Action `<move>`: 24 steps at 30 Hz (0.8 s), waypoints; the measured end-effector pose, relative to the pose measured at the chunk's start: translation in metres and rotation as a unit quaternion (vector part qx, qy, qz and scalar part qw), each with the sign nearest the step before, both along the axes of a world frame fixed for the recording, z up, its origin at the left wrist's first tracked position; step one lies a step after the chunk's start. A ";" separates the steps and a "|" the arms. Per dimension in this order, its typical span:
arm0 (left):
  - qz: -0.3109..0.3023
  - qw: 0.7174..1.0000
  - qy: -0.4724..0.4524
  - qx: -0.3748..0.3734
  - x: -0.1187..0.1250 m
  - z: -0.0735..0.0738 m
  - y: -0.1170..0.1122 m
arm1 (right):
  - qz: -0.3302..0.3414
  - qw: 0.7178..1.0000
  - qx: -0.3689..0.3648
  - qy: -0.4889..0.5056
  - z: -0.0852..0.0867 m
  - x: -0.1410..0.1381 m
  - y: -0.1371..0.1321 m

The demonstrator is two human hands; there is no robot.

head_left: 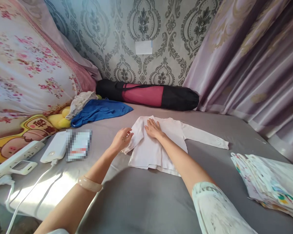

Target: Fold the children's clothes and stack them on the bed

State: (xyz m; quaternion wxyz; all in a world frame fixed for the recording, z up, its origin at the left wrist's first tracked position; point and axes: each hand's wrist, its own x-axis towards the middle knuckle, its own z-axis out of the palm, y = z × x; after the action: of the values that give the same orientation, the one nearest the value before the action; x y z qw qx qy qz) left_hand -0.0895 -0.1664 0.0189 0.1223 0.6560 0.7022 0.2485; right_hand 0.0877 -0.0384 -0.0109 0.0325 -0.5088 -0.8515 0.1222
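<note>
A small pale pink long-sleeved shirt (158, 148) lies flat on the grey bed sheet (141, 195), its right sleeve stretched out to the right. My right hand (153, 128) rests flat and open on the shirt's upper middle, fingers spread. My left hand (122, 138) is closed on the shirt's left sleeve, which is folded in over the body. A pale bangle (89, 184) sits on my left forearm.
A folded stack of patterned cloth (266, 180) lies at the right. A black and red roll bag (148, 94) lies against the wall. Blue cloth (99, 111), a yellow plush toy (60, 120), a white power bank (54, 151), a power strip (17, 157) and cables lie at the left.
</note>
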 end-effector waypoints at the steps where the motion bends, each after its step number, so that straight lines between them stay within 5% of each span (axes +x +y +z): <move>1: 0.018 1.000 0.017 -0.009 -0.006 -0.003 0.000 | -0.002 1.000 -0.005 -0.002 -0.001 -0.005 0.004; 6: 0.072 0.992 0.042 -0.091 -0.027 -0.011 -0.004 | -0.043 0.999 -0.001 0.001 -0.002 -0.022 0.021; 14: 0.080 0.981 0.030 -0.177 -0.023 0.008 -0.012 | -0.060 0.997 0.046 0.020 -0.006 -0.024 0.013; 24: 0.089 0.969 0.002 -0.228 -0.024 0.014 -0.015 | -0.060 0.997 0.049 0.003 -0.005 -0.025 0.015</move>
State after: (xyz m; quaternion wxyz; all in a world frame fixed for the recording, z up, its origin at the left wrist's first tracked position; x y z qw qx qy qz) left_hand -0.1132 -0.1816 0.0324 0.2445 0.5459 0.7964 0.0898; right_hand 0.0625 -0.0238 -0.0157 0.0674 -0.5563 -0.8244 0.0803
